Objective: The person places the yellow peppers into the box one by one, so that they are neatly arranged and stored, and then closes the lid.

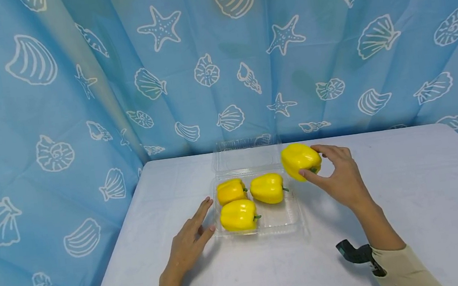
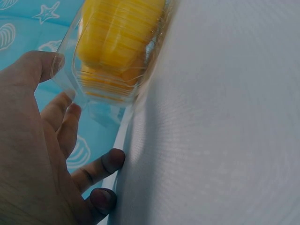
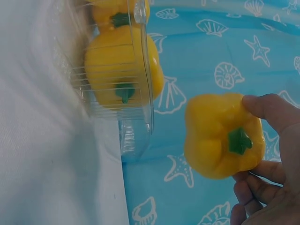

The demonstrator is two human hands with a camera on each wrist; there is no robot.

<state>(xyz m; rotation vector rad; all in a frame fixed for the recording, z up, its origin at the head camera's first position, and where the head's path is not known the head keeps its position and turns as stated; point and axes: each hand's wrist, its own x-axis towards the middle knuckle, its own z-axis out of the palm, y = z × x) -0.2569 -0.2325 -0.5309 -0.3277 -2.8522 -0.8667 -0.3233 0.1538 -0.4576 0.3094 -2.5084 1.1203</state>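
A yellow bell pepper with a green stem is held up at the right of a clear plastic clamshell box. My right hand pinches it between thumb and fingers, above the table. Three more yellow bell peppers lie in the box: one at back left, one at front left and one at back right. At the box's left side is my left hand, fingers spread and fairly straight. In the left wrist view, its thumb touches the clear rim.
The box's clear lid stands folded back toward the far table edge. A white cloth covers the table. Behind and to the left hangs a blue curtain with white shells and starfish. Black mounts sit on both wrists.
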